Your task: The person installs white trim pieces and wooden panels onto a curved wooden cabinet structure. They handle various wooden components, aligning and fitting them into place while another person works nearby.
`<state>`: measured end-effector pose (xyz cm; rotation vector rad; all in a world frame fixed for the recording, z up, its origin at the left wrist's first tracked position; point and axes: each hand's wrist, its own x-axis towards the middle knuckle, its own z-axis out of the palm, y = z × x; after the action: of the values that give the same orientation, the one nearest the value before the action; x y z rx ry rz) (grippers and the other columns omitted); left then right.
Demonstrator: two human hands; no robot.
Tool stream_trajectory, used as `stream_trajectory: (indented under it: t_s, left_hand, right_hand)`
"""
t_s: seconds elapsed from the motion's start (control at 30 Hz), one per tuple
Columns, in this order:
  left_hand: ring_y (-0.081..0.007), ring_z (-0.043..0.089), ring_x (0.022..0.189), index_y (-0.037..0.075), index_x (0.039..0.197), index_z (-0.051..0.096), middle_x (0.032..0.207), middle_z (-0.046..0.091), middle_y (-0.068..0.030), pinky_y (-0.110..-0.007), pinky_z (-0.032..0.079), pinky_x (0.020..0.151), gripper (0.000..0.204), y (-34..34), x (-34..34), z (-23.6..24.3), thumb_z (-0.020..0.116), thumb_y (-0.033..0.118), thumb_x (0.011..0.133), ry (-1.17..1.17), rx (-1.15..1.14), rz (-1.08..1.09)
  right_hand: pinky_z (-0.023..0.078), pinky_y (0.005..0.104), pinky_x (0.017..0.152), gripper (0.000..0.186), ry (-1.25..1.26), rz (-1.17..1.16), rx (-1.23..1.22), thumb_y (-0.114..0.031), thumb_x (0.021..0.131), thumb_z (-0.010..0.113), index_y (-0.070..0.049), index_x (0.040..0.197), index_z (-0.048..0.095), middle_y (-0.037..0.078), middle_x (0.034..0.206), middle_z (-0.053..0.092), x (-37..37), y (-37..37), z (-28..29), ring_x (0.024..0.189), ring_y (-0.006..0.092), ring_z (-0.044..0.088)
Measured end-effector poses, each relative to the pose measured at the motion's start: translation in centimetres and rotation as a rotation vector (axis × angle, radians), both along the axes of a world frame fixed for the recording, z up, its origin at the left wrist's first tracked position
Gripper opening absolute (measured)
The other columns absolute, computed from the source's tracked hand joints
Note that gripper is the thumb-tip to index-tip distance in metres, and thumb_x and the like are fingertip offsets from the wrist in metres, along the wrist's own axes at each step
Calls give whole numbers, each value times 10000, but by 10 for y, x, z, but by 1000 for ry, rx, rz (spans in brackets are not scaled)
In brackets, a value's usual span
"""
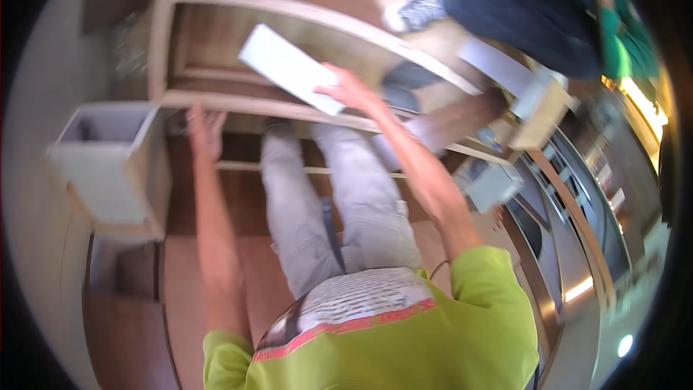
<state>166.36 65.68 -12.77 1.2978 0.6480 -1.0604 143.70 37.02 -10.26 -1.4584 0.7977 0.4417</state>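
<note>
The right hand [343, 88] grasps the near end of a white board [281, 65], which slants up and leftward from its fingers over a wooden frame [253, 106]; the left hand [206, 130] is at the frame's near edge, where blur leaves me unable to tell whether it grips. Pink lettering crosses the yellow-green shirt [404, 354]. Brown boards [245, 267] lie around the legs [310, 209], an open-topped box [105, 173] stands left, and another person's dark trousers [512, 25] show upper right

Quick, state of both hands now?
Left hand: at the wooden rail; grip can't be told.
Right hand: closed, holding the white board.
</note>
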Motion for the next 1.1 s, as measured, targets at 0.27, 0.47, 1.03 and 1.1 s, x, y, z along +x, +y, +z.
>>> stream_trajectory:
  t_s: [0.27, 0.47, 1.03, 1.1]
  left_hand:
    - [-346, 353, 1226, 55, 1369, 230, 1355, 329, -151, -473, 329, 1012, 664, -23, 15, 34, 461, 463, 899, -138, 25, 192]
    - [-287, 545, 1017, 4, 1293, 315, 1195, 466, -146, -426, 502, 831, 462, -14, 47, 17, 499, 163, 899, -311, 310, 77]
    - [-290, 612, 873, -71, 1094, 388, 1015, 529, -192, -380, 564, 744, 302, -18, 56, 17, 534, 45, 857, -365, 370, 51]
    - [-283, 614, 862, -72, 1086, 392, 1002, 529, -186, -372, 568, 729, 296, -18, 57, 16, 535, 39, 852, -363, 400, 35]
  right_hand:
    - [412, 431, 861, 505, -149, 250, -86, -388, 797, 607, -72, 1168, 476, 199, 1090, 570, 119, 78, 13, 1025, 365, 530]
    - [377, 418, 955, 521, -188, 280, -249, -324, 833, 563, -103, 1277, 404, 148, 1254, 498, 135, 93, -8, 1147, 320, 470]
    - [408, 432, 890, 559, -75, 321, -234, -381, 825, 572, -79, 1270, 418, 208, 1156, 542, 144, 92, -14, 1064, 367, 515]
    - [398, 437, 877, 551, -117, 308, -364, -337, 810, 598, -100, 1274, 421, 189, 1141, 532, 145, 95, -12, 1055, 358, 504]
